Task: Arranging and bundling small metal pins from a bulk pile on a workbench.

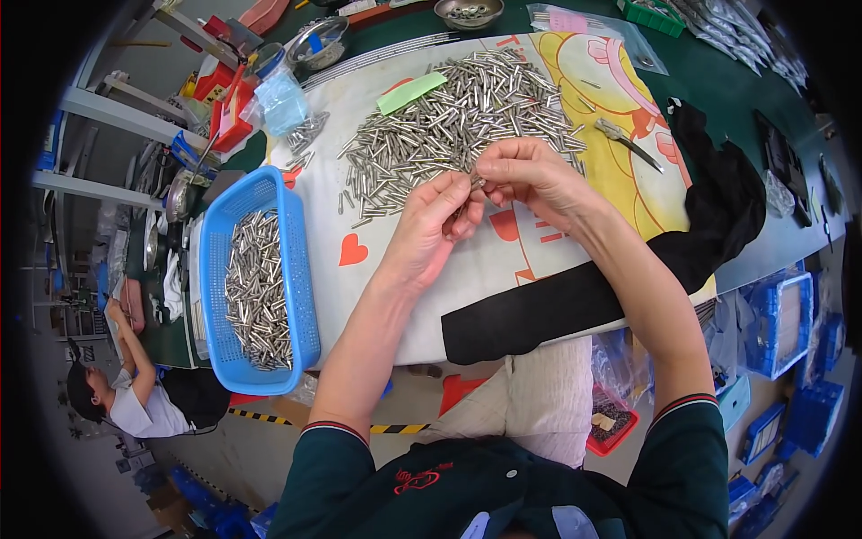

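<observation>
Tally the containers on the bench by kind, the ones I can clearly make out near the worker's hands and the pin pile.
Blue plastic basket with metal pins: 1
Round metal bowls: 2
Green tray at far edge: 1
Total: 4

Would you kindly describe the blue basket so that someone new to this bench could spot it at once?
Start at the white printed cloth covering the table, where a big loose heap of metal pins lies. Go to the cloth's left edge, left of the person's left hand: the blue basket sits there. It is the only rectangular perforated plastic basket on the cloth, and it holds pins gathered inside it rather than spread loose.
</observation>
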The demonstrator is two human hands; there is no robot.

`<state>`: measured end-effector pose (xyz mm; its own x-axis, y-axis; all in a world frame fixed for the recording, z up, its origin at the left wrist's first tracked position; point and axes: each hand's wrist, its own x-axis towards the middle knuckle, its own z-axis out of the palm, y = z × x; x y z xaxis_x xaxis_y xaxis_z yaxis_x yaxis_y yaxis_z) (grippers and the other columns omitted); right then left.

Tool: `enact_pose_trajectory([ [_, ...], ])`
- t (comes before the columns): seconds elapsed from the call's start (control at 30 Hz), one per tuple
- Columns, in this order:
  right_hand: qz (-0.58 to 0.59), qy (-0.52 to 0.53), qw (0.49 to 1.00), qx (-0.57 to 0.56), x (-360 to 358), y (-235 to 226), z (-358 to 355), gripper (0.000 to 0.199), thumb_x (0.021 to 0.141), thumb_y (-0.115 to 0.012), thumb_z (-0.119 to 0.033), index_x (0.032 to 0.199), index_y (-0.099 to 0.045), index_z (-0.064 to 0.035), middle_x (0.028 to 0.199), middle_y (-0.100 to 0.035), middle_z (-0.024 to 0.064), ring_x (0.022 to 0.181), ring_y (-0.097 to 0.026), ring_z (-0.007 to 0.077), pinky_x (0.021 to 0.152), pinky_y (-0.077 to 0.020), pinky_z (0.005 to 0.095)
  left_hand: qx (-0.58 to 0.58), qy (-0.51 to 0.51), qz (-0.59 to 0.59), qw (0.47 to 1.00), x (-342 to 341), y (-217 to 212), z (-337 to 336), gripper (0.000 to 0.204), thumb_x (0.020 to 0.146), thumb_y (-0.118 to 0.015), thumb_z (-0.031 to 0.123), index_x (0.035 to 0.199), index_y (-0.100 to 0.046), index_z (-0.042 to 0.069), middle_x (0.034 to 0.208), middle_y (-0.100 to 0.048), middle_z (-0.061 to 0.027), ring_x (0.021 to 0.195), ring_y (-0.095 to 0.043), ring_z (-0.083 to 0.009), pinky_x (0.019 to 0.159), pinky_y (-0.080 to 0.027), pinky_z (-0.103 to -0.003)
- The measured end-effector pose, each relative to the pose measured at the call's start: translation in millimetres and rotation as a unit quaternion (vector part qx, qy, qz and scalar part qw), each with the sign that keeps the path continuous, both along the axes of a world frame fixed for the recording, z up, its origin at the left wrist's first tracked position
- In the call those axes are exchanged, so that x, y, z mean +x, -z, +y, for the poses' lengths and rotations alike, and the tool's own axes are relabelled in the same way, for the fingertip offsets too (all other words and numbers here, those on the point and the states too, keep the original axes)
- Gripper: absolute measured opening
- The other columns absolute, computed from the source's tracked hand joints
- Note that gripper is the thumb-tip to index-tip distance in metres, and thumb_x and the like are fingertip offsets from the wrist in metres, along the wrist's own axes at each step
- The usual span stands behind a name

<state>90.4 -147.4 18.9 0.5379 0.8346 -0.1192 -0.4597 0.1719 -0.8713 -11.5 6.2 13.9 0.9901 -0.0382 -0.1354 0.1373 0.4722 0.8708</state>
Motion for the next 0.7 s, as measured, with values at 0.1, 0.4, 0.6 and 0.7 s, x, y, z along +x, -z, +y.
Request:
enact_pose_trajectory([
  [0.1,-0.002,0.000,1.000,0.009,0.5,0.7,0.1,0.012,0.083,-0.067,-0.015,0.087,-0.064,-0.0034,0.077,-0.064,0.0035,0.064,-0.057,0.0070,0.059,-0.0470,0.0192,-0.001,0.005,0.003,1.000,-0.2,0.6,0.5,0.022,0.094,-0.052,0.025,0.085,-0.056,0.005,0.068,-0.051,-0.0003,0.054,-0.034,-0.0069,0.053,-0.030,-0.021],
  [0.4,-0.017,0.000,1.000,0.015,-0.5,-1.2,1.3,0.013,0.083,-0.066,-0.012,0.090,-0.065,-0.0018,0.078,-0.065,0.0041,0.066,-0.058,0.0068,0.060,-0.0471,0.0194,-0.081,0.019,-0.003,0.997,-0.4,1.0,2.0,0.023,0.094,-0.051,0.024,0.083,-0.057,0.005,0.068,-0.050,-0.0015,0.055,-0.036,-0.0080,0.051,-0.028,-0.023],
  [0.6,-0.023,-0.002,1.000,0.001,0.4,-2.0,-0.2,0.011,0.082,-0.065,-0.010,0.089,-0.065,-0.0017,0.078,-0.064,0.0042,0.066,-0.058,0.0068,0.060,-0.0467,0.0194,-0.064,0.017,-0.003,0.998,0.2,1.6,0.7,0.023,0.095,-0.049,0.024,0.083,-0.057,0.005,0.067,-0.050,-0.0015,0.055,-0.036,-0.0083,0.052,-0.028,-0.023],
  [0.7,-0.028,-0.003,1.000,-0.002,0.2,-2.2,0.8,0.010,0.081,-0.065,-0.010,0.087,-0.064,-0.0017,0.076,-0.063,0.0035,0.066,-0.058,0.0073,0.060,-0.0468,0.0200,-0.042,0.012,-0.008,0.999,-0.5,1.9,1.6,0.024,0.096,-0.048,0.024,0.083,-0.056,0.005,0.067,-0.051,-0.0013,0.055,-0.036,-0.0084,0.052,-0.029,-0.023],
])
